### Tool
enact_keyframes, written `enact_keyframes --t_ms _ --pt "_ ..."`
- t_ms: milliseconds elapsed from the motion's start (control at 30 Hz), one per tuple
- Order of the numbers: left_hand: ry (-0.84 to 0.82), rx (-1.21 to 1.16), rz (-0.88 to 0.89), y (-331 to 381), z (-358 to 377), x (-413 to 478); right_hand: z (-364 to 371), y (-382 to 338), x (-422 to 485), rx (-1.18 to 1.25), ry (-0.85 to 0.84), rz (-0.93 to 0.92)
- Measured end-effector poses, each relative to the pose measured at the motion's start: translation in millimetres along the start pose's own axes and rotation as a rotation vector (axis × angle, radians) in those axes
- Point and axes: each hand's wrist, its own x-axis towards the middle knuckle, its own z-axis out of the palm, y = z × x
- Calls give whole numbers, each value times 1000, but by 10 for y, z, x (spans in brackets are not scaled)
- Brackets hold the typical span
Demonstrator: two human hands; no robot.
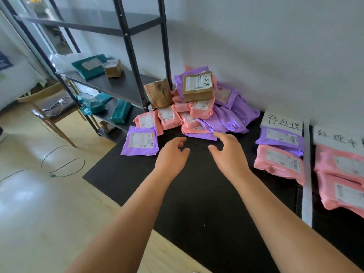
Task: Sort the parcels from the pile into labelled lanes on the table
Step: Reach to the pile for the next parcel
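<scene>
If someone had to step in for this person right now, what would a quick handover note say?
Left hand: holds nothing, fingers loosely curled, above the black table just short of the pile.
Right hand: also holds nothing, fingertips close to the pile's front edge.
Done: under the first label lie a purple parcel and a pink parcel; under the second label, at least two pink parcels.
Left: the pile, with a cardboard box on top, and a lone purple parcel at its left.
</scene>
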Motion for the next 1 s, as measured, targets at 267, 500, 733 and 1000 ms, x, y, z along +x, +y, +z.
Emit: enact_keyframes --t_ms 267,500,733,1000 --pt "-52 -27 89 58 -143 1062 211 -152 816 -45 83 57" --pt "-128 -6 177 83 -419 2103 518 -397 1619 5 138 181" --pt "-201 4 211 72 -342 3133 806 -415 2452 5 167 318" --pt "-277 -95 194 50 -64 3866 847 -312 3302 65 187 497"
